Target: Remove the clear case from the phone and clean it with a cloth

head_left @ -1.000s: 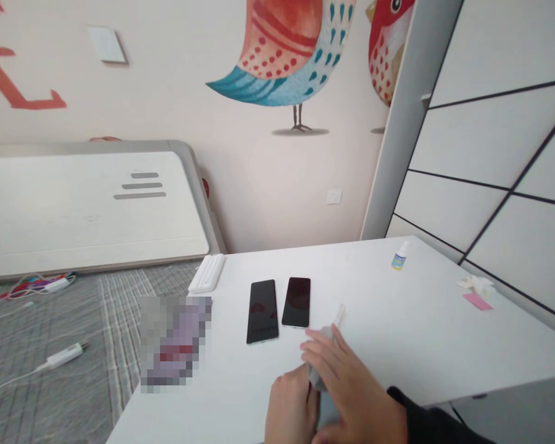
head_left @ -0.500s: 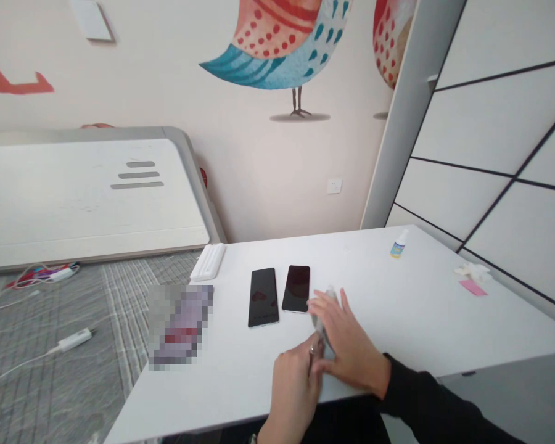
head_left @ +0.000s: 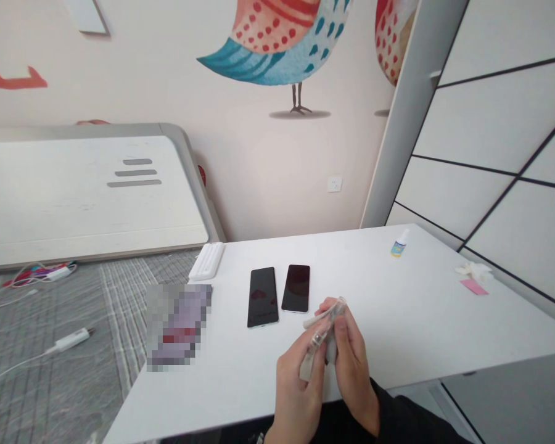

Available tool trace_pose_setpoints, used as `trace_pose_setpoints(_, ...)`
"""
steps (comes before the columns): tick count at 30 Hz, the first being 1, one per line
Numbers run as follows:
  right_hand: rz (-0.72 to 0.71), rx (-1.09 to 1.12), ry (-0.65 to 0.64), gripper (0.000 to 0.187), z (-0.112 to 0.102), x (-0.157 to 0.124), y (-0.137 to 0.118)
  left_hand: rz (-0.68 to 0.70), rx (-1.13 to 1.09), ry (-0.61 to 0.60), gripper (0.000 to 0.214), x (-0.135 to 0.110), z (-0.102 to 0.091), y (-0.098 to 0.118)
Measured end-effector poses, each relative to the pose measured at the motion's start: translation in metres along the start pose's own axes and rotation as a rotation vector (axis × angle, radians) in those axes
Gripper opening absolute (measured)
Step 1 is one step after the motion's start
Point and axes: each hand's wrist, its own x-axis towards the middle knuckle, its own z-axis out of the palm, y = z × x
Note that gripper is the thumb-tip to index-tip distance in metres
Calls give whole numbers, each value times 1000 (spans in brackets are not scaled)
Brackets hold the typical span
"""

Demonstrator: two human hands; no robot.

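The left hand and right hand are together gripping a clear plastic case over the white table.
Its long axis is tilting up and away; the dark phone is lying just ahead of it.

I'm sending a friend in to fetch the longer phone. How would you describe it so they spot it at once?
On the white table, two dark phones lie side by side, screens up, near its middle. Take the left phone, nearer the white ribbed block: it is longer and reaches closer to the near edge than the right phone.
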Motion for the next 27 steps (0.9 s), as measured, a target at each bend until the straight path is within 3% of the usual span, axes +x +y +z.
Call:
trace_pose_setpoints(4, 14, 120, 118, 38, -6, 18, -12, 39, 99, -76, 36, -4, 1, -14)
trace_pose_setpoints(6, -82, 117, 173, 40, -12, 26, -19, 30, 147, -113, 36, -6, 0, -17)
trace_pose_setpoints(8, -284, 10, 37, 39, -19, 31, -26, 19, 199, -114, 32, -8, 1, -20)
trace_pose_setpoints(11, -683, -296, -320, 31, -30, 37, -29, 67, 273, -61, 31, -10, 2, -22)
trace_pose_setpoints(13, -818, -423, -399, 34, -37, 41, -25, 93, 292, -53, 31, -11, 3, -22)
trace_pose_setpoints(16, -722, -380, -353, 49, -45, 47, -17, 60, 284, -84, 24, -10, 4, -18)
trace_pose_setpoints(18, -663, -324, -356, 46, -47, 47, -14, 72, 304, -80, 22, -9, 3, -15)
trace_pose_setpoints(20, -663, -269, -438, 39, -49, 46, -14, 113, 352, -83, 24, -7, -1, -12)
trace_pose_setpoints(22, -547, -145, -484, 36, -53, 46, -12, 155, 430, -131, 24, -6, -7, -10)
trace_pose_setpoints(23, -444, -52, -444, 39, -55, 47, -11, 178, 492, -160, 25, -6, -10, -9)
trace_pose_setpoints(25, -217, 113, -235, 45, -64, 52, -5, 216, 665, -202, 39, -6, -13, -7)
trace_pose_setpoints(27, -68, 128, -36, 42, -75, 57, 3, 208, 843, -221, 48, -9, -12, -7)
